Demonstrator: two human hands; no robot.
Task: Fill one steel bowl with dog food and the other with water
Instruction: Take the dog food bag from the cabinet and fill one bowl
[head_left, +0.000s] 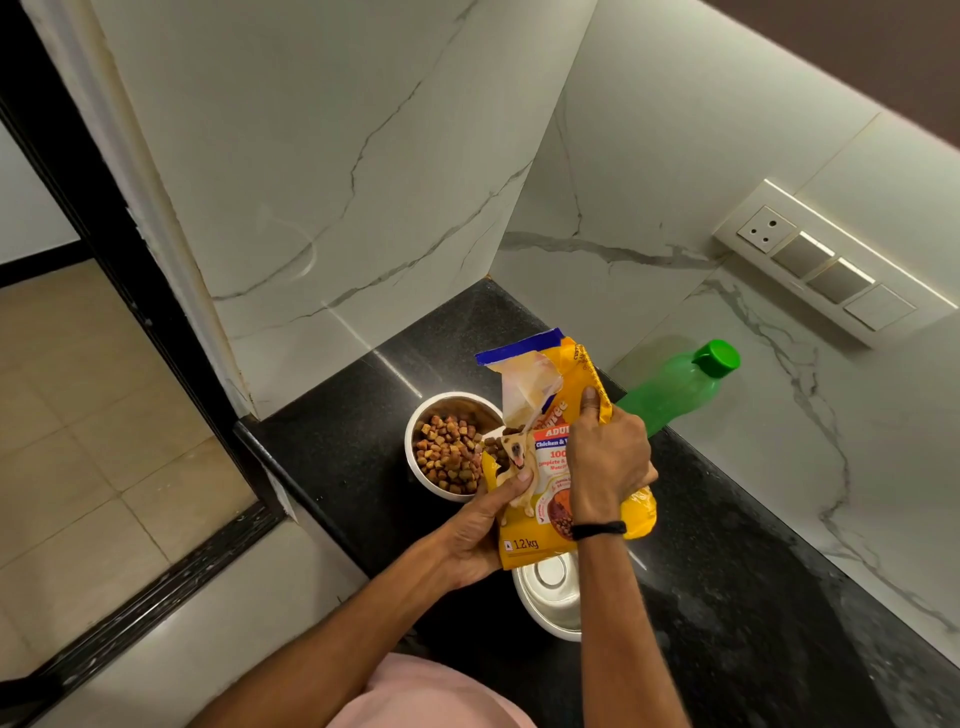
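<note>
Black granite counter (753, 597) in a marble-walled corner: both hands grip the yellow dog food bag (545, 499), left hand (475, 540) low, right hand (608, 462) high, beside the kibble-filled steel bowl (415, 457); empty steel bowl (545, 603) at the front edge, green bottle (675, 389) by the wall.

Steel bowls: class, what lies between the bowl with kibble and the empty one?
In the head view, the yellow dog food bag, held by both hands, lies between the filled bowl and the empty bowl.

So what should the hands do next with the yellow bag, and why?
Probably tip the yellow dog food bag upright and set it aside. The far steel bowl already holds plenty of brown kibble, while the near steel bowl looks empty and the green plastic bottle is still capped.
</note>
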